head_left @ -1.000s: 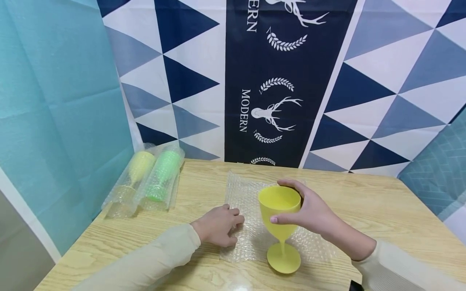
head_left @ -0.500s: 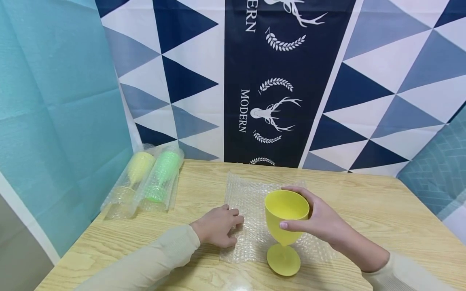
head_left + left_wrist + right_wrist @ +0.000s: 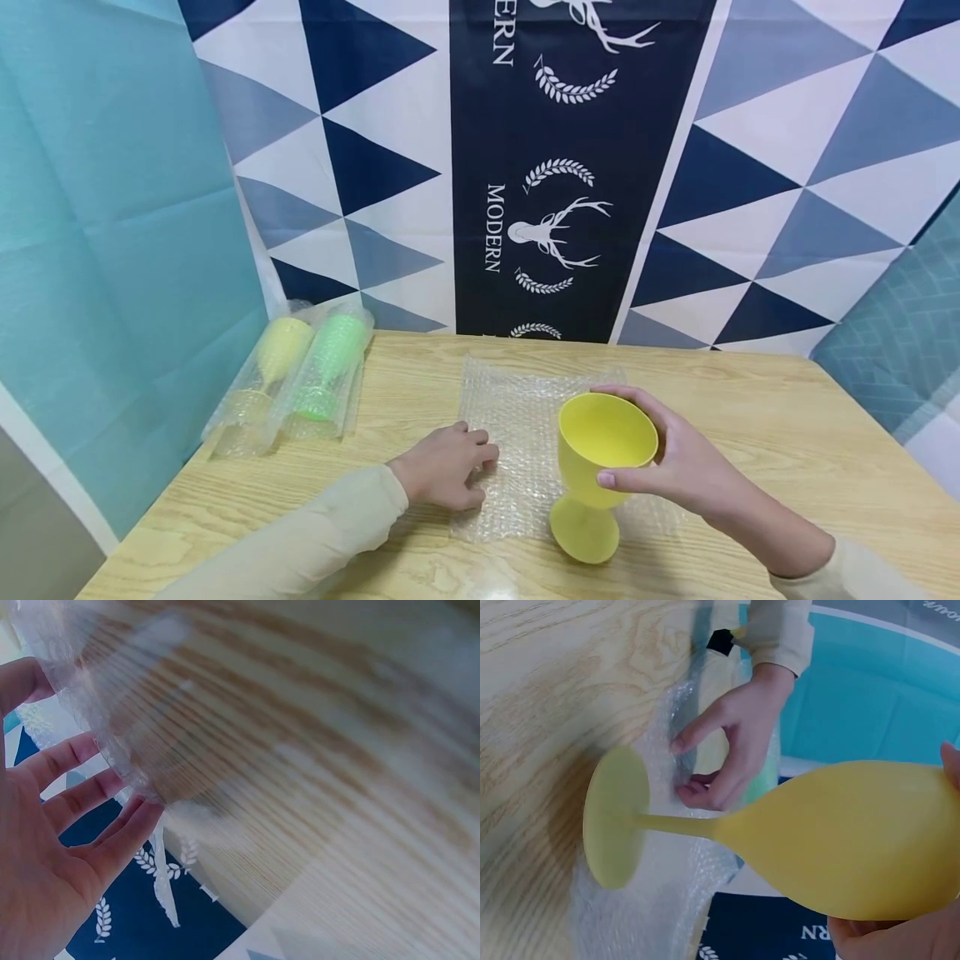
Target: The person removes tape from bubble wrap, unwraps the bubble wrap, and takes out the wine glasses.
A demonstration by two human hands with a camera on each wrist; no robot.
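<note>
A yellow plastic goblet (image 3: 603,450) leans toward the right over a bubble wrap sheet (image 3: 517,408). My right hand (image 3: 675,462) grips its bowl near the rim, thumb on the near side and fingers around the far side. In the right wrist view the goblet's thin stem (image 3: 676,825) and round foot (image 3: 615,817) show, the foot close over the sheet and table. At the sheet's left edge rests my left hand (image 3: 448,467), its fingers relaxed and spread. In the left wrist view the fingertips (image 3: 146,806) touch the clear plastic edge.
Two goblets in bubble wrap lie side by side at the table's back left: a pale yellow goblet (image 3: 283,350) and a green goblet (image 3: 333,354). The wooden table (image 3: 735,400) ends at a patterned curtain (image 3: 390,167) behind and a teal curtain (image 3: 127,208) at left.
My right hand has moved right and nearer with the goblet's bowl, so the goblet tilts more, while its foot stays in about the same spot. The left hand has barely moved.
</note>
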